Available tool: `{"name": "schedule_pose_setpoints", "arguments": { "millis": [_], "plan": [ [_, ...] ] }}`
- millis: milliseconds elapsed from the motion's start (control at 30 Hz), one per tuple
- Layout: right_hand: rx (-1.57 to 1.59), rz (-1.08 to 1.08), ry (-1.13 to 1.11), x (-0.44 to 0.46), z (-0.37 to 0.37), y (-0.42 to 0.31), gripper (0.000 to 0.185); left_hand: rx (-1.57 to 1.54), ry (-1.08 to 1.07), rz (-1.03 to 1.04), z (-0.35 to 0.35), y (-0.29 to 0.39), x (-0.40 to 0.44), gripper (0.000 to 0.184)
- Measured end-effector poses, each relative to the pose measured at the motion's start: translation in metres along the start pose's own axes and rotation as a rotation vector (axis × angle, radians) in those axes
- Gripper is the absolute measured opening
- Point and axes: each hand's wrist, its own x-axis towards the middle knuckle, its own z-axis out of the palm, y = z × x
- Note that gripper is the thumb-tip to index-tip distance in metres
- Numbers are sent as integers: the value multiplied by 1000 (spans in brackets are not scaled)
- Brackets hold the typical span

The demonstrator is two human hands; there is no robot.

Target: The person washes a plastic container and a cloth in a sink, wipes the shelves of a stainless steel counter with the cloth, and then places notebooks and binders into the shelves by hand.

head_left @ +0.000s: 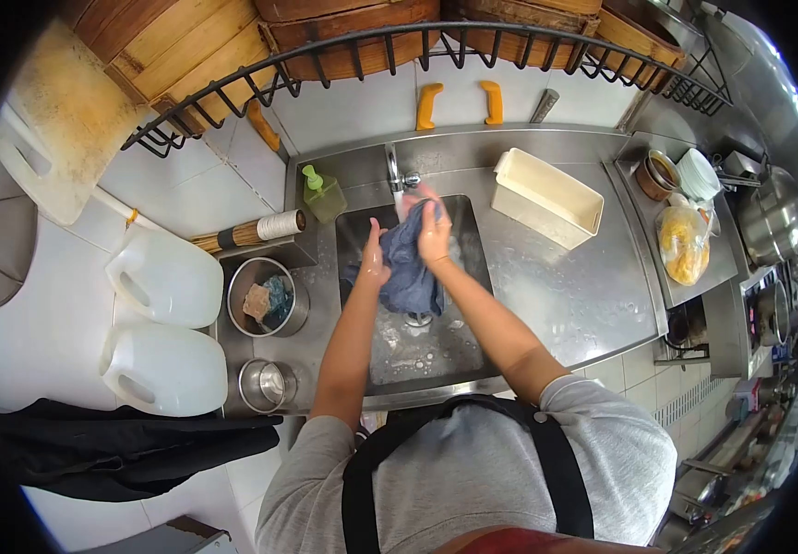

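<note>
Shirt (pixel 459 471) near rim (pixel 426 388), cloth (pixel 405 263) between hands (pixel 434 238)

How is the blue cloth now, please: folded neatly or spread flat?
Neither: the blue cloth is bunched. It hangs in uneven creases from the right hand, over the sink.

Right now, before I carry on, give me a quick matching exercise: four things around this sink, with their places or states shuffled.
Things:
1. Cloth
2. Rectangular bin
3. Pump bottle
4. Larger round pot

Places or states:
A. Green-topped, left of the tap
B. Right of the basin, on the metal counter
C. Contains blue and tan items
D. In the right hand

Pairs: 1-D; 2-B; 3-A; 4-C
</note>
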Motion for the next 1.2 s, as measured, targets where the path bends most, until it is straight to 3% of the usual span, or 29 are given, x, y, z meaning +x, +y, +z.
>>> {"name": "schedule_pose_setpoints", "arguments": {
  "millis": [33,67,100,133,200,267,300,333,400,467,533,600,667,700,733,800,833,867,933,967,1000,1067,1100,1200],
  "plan": [
    [69,32,-176,-6,3,15,26,-121,-210,65,-15,-18,29,56],
    [-181,140,-258,-17,0,44,31,-182,-253,268,-15,-36,49,52],
    [-306,82,-213,-27,7,59,36,-513,-809,123,-28,-49,76,49],
    [-432,22,-168,-31,12,67,40,-409,-704,220,-21,-47,71,48],
    [-506,131,-188,-13,7,52,46,-112,-194,148,12,-32,29,45],
    [-869,179,65,2,-4,46,44,26,-9,87,27,-26,13,43],
    [-748,323,3,5,-10,49,45,19,3,58,10,-41,44,45],
    [-743,322,4,-1,-5,44,45,23,3,61,1,-44,49,45],
    [-618,137,-147,-19,6,30,49,-102,-200,131,-12,-46,54,44],
    [-702,103,-130,-18,4,37,49,-146,-346,184,-18,-48,64,42],
    [-883,320,23,0,-9,53,45,91,-46,-26,5,-38,46,41],
    [-899,312,90,4,-21,61,43,125,46,-81,16,-26,42,39],
    [-560,278,-68,3,-23,61,40,-15,286,-17,31,-7,27,33],
    [-539,68,-22,-6,-4,54,39,-99,272,-11,22,-12,45,38],
    [-369,64,-13,-16,13,45,39,-103,267,-10,15,-20,60,38],
    [-591,60,-106,-18,22,35,41,46,218,45,28,-17,46,38],
    [-740,-58,-106,-12,24,33,46,121,197,70,33,-17,36,38],
    [-742,-53,-106,-2,19,36,46,198,179,92,36,-17,23,39],
    [-919,156,-193,20,-3,43,52,354,139,143,38,-15,10,39],
    [-815,165,-212,20,-11,42,55,329,295,2,23,-14,40,37],
    [-809,165,-212,19,-18,54,55,333,298,7,11,-11,52,37],
    [-1001,72,-595,18,-35,87,59,608,108,423,-1,-6,63,40],
    [-951,223,-764,22,-33,63,53,698,308,651,22,2,28,56],
    [-832,83,-839,31,-10,-21,41,618,125,693,1,-17,30,63]
  ]
}}
